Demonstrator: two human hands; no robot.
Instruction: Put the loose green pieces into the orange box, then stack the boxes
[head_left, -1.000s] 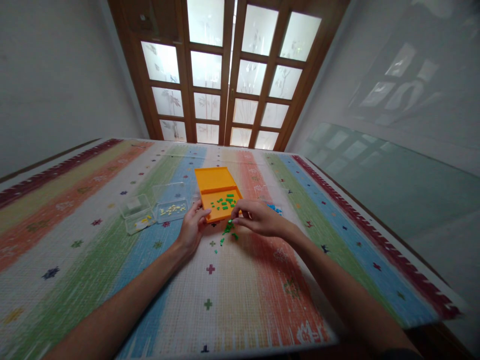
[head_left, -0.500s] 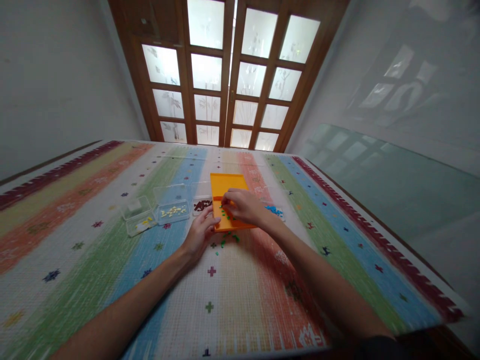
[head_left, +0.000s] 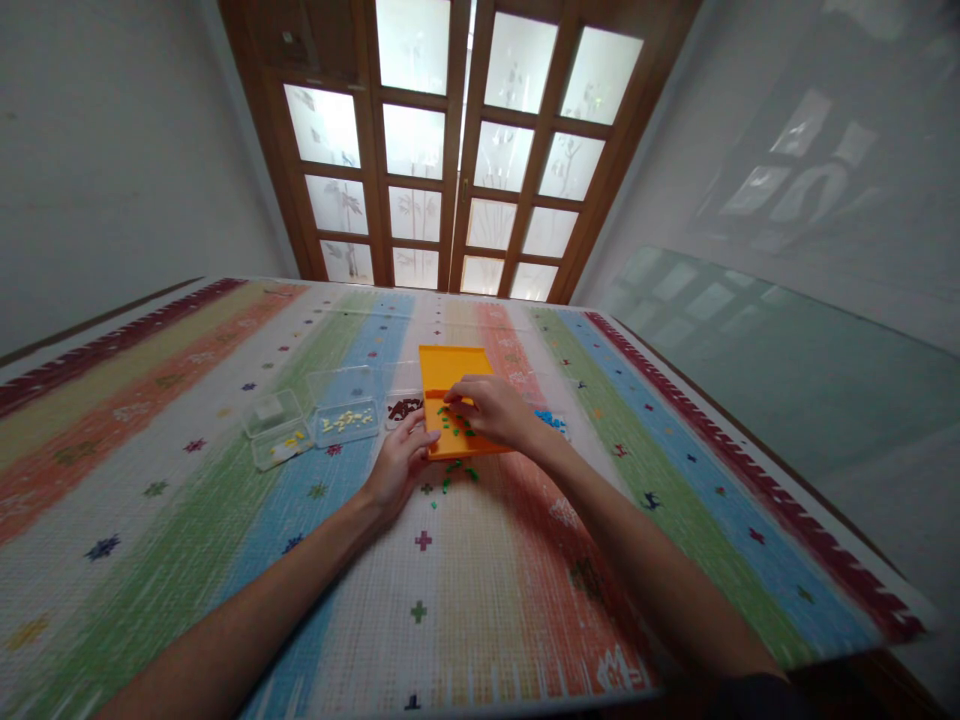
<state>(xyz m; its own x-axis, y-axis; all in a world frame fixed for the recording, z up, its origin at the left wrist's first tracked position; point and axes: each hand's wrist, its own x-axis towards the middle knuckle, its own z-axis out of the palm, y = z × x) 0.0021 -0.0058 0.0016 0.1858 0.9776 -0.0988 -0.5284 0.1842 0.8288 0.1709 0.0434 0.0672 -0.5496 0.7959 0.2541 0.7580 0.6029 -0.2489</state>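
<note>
An orange box (head_left: 433, 430), its lid (head_left: 453, 366) tipped up at the far side, lies in the middle of the table. Several small green pieces (head_left: 456, 432) are scattered in its tray. My left hand (head_left: 401, 465) grips the box's left edge, thumb over the rim. Over the tray hovers my right hand (head_left: 491, 410), fingers curled down and bunched together; whatever may be between the fingertips is too small to make out. More loose green pieces (head_left: 448, 487) lie on the cloth just in front of the box.
Left of the box stand clear plastic boxes with open lids: one with brown pieces (head_left: 405, 409), one with pale yellow pieces (head_left: 347, 421), one with yellow and white pieces (head_left: 291, 445). Blue pieces (head_left: 551, 420) lie to the right, partly behind my right wrist. A striped cloth (head_left: 480, 600) covers the table.
My right hand has lifted slightly from the tray, uncovering more green pieces. My left hand keeps its hold on the box.
</note>
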